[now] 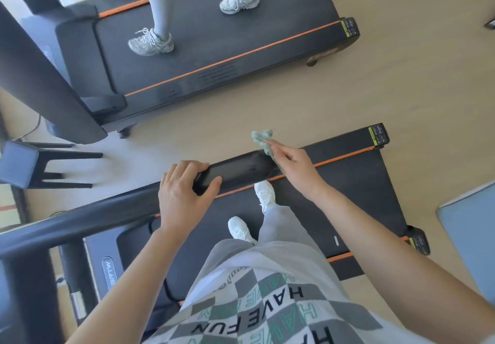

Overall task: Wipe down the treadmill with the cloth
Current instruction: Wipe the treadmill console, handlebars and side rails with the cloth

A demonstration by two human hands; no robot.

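Vantage: I am looking down through the head camera at a person standing on the treadmill (356, 188), whose black belt is running out to the right with orange strips along both edges.
Handrail: the black handrail (235, 172) is crossing the view in front of the person's body, above the belt's far edge.
Left hand: the left hand (184, 193) is gripping the handrail, with the fingers curling over the top and the thumb pressing on the near side.
Right hand: the right hand (292, 165) is pinching the cloth with its fingers curling round it, and is pressing it onto the handrail's free end.
Cloth: the green cloth (263, 140) is sitting bunched at the tip of the handrail, partly under the right hand's fingers and partly sticking out beyond them over the floor (401, 89).
Feet: two white shoes (238, 228) are standing on the belt below the handrail.
Second treadmill: a second treadmill (241, 56) is lying parallel across a strip of floor, and another person's legs (160, 8) in pale sneakers are standing on its belt.
Stool: a dark stool (32, 164) is standing at the left, between the two machines.
Mat: a blue mat (468, 236) is lying at the right edge.
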